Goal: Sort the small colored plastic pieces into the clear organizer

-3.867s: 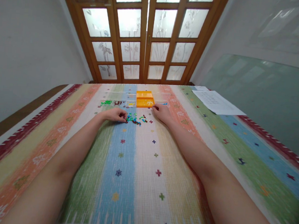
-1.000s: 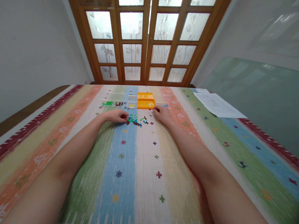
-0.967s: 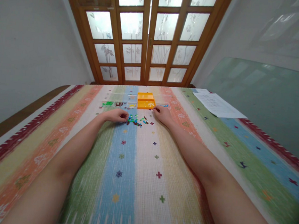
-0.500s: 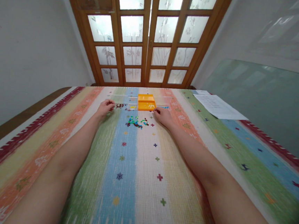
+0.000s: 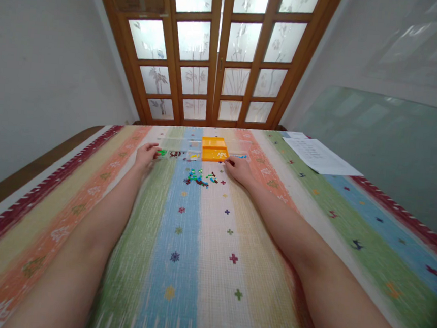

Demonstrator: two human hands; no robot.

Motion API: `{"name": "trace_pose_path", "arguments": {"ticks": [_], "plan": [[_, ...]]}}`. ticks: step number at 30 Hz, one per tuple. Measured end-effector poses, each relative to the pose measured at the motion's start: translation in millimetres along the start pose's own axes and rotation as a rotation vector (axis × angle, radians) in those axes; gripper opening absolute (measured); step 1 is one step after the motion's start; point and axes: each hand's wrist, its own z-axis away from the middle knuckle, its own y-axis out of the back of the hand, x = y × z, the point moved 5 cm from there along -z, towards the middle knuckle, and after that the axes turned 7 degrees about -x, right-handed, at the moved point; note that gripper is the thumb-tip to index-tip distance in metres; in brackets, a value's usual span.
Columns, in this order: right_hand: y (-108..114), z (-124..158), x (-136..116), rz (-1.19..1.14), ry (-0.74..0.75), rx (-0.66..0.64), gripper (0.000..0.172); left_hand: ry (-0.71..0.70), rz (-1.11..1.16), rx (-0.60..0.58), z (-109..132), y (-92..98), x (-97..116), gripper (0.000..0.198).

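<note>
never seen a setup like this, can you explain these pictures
No machine here: these are a person's bare left hand and right hand, seen from a camera worn on that person's head, looking forward and down. On the striped cloth lie scattered small coloured pieces. Beyond them sits an open orange box with white pieces inside; clear containers beside it hold green pieces, dark pieces, yellow pieces and blue pieces. The left hand is by the green ones, the right at the box's near right corner. Whether the fingers hold anything is too small to tell.
</note>
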Motion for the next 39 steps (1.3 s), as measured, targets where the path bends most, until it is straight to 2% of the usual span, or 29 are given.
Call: {"name": "trace_pose_path", "arguments": {"ticks": [3,9,12,16,22,32,39], "plan": [[1.1,0.6,-1.1,0.010,-0.009,-0.005,0.019,-0.117,-0.206,-0.235,8.9,-24.5,16.1,0.021],[2.7,1.4,-4.3,0.001,-0.010,-0.007,0.020,-0.267,-0.584,-0.883,50.3,-86.9,37.8,0.019],[2.4,1.3,-4.7,0.007,-0.025,-0.014,0.020,-0.289,-0.683,-1.036,68.7,-104.5,41.1,0.020],[2.7,1.7,-6.0,0.011,-0.030,-0.016,0.021,-0.306,-0.705,-1.046,77.3,-113.2,41.8,0.023],[2.8,1.9,-6.8,0.014,-0.033,-0.031,0.020,-0.306,-0.740,-1.154,81.5,-115.2,43.0,0.012],[1.3,1.1,-3.5,0.007,-0.020,-0.019,0.020,-0.256,-0.660,-1.185,80.1,-110.5,46.0,0.018],[0.4,0.4,-2.4,0.006,-0.019,-0.021,0.020,-0.255,-0.638,-1.173,78.8,-109.5,42.4,0.011]]}}
